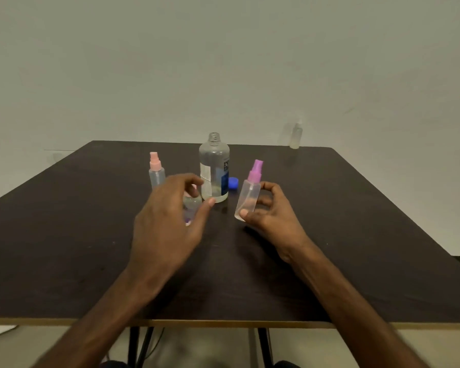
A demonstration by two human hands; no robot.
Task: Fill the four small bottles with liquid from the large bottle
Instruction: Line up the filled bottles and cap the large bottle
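A: Just beyond the hands, what stands uncapped?
B: The large bottle (214, 168), its blue cap (233, 182) beside it, likely ready for pouring.
A: And the right hand (266, 213)?
B: It pinches the purple-capped bottle (248, 195), tilted, sprayer on, probably to unscrew it.
A: The left hand (170, 221)?
B: Loosely spread, gripping nothing, before another small bottle (193, 205); a pink-capped one (156, 172) stands behind.
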